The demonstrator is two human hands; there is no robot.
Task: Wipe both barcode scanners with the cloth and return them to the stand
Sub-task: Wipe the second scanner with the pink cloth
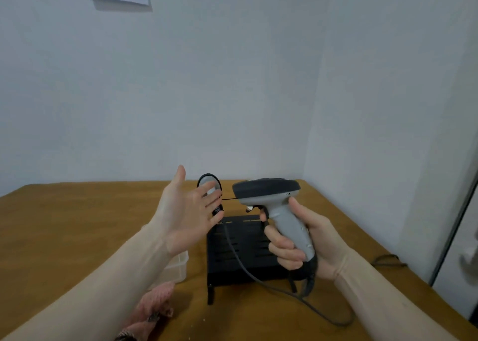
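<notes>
My right hand point(305, 239) grips the grey handle of a barcode scanner point(269, 193), whose dark head points left above the black stand point(240, 247). My left hand point(188, 208) is raised with palm open and fingers straight, in front of a second scanner point(208, 181) that stands behind it; most of that scanner is hidden by the fingers. A pink knitted cloth point(155, 302) lies on the table under my left forearm. Grey cables point(248, 273) trail from the scanners across the stand to the table.
A wooden table point(77, 224) fills the lower view, set into a white wall corner. A clear plastic box point(176, 265) sits left of the stand. Another dark cable point(388, 260) lies at the table's right edge, beside a white door.
</notes>
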